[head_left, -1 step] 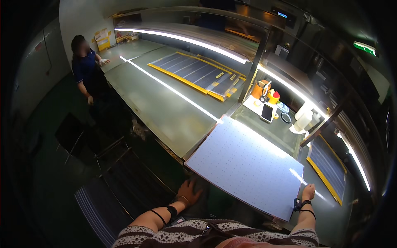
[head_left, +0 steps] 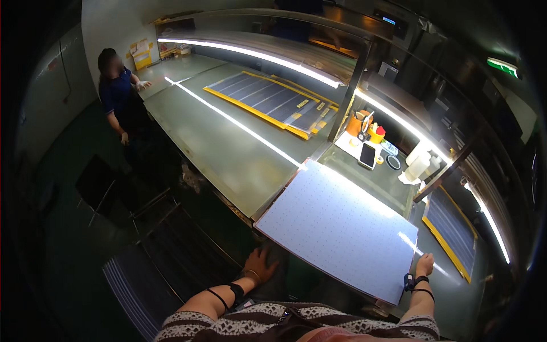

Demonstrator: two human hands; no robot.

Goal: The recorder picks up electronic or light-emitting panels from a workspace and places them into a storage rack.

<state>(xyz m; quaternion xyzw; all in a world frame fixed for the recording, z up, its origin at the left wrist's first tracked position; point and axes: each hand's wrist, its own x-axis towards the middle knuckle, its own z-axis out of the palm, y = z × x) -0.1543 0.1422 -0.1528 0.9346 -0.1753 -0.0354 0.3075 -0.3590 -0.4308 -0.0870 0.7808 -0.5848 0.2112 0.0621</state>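
Observation:
A large pale blue-white panel with a grid of small dark dots lies before me on the bench, one corner toward me. Just beyond its right edge, my right hand rests on the table, fingers curled in; whatever they may hold is hidden. My left hand is low, off the bench's near side, its fingers loosely apart over something dark, with nothing visible in it. Both wrists wear dark bands, and a small device sits on the right one.
Dark yellow-edged sheets lie at the far left; another such sheet is at right. A phone, tape rolls and a white bottle stand behind the panel. A co-worker stands far left. Striped dark sheets are low left.

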